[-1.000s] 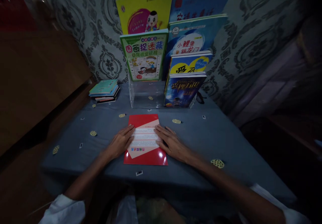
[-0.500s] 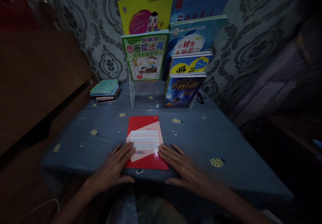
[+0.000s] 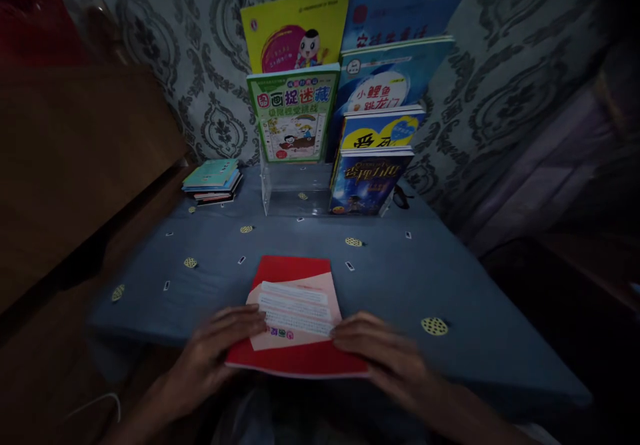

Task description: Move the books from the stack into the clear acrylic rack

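A red book (image 3: 295, 268) with a pink panel and pale text strips is at the front edge of the table, its near edge raised toward me and slightly bowed. My left hand (image 3: 215, 338) grips its left side, fingers on the cover and thumb hidden beneath. On the right side, my right hand (image 3: 383, 348) holds the book the same way, its thumb also out of sight. The printed title letters near the bottom of the panel appear upside down.
Behind the book, a clear acrylic rack (image 3: 300, 198) holds several books, among them a green picture book (image 3: 295, 118) and a dark blue book (image 3: 367, 181). A small stack of books (image 3: 213, 181) lies at the back left of the cloth-covered table (image 3: 390, 285).
The red book has come toward me and its near edge has lifted. Both hands have gone from lying flat along its sides to gripping it.
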### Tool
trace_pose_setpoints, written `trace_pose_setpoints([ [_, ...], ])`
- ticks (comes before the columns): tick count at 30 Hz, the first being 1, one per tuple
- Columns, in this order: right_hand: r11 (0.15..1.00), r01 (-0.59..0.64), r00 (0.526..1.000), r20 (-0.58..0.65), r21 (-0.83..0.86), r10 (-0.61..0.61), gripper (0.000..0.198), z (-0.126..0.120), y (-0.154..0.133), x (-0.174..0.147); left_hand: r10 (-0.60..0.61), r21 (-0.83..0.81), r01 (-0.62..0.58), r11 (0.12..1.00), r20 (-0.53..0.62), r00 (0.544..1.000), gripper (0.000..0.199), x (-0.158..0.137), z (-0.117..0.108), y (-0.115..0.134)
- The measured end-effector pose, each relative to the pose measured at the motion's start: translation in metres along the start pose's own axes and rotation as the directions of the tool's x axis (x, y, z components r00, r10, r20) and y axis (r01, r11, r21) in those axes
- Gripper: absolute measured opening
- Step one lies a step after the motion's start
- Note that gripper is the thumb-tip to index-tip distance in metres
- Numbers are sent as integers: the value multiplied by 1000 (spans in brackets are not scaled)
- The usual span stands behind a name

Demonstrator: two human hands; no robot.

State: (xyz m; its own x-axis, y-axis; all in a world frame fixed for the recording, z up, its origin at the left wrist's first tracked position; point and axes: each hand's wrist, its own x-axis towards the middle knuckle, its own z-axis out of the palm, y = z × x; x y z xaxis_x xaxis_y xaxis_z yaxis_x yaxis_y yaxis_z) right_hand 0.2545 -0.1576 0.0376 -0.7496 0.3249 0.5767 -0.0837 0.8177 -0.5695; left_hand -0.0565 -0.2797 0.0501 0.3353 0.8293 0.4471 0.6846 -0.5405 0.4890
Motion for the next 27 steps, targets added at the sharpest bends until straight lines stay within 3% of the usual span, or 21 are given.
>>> trace_pose_setpoints([
  [5,998,-68,945,-318,19,70,13,-18,-3,43,-136,-234,66,970,-296,946,32,49,-10,0],
  [9,956,-292,863,-429,8,267,17,-11,31,56,-360,-399,198,895,-385,850,32,82,7,-32],
  [12,919,-378,823,-414,110,388,23,0,67,57,-451,-485,259,835,-332,828,41,98,26,-62],
  [16,886,-410,803,-376,216,463,30,8,98,58,-504,-528,306,793,-285,815,48,107,44,-87],
  [22,850,-450,768,-365,276,525,32,9,106,61,-538,-516,347,784,-283,794,39,109,47,-94],
  [27,777,-571,732,-265,265,628,37,15,112,56,-645,-460,536,708,-111,756,39,102,49,-102],
])
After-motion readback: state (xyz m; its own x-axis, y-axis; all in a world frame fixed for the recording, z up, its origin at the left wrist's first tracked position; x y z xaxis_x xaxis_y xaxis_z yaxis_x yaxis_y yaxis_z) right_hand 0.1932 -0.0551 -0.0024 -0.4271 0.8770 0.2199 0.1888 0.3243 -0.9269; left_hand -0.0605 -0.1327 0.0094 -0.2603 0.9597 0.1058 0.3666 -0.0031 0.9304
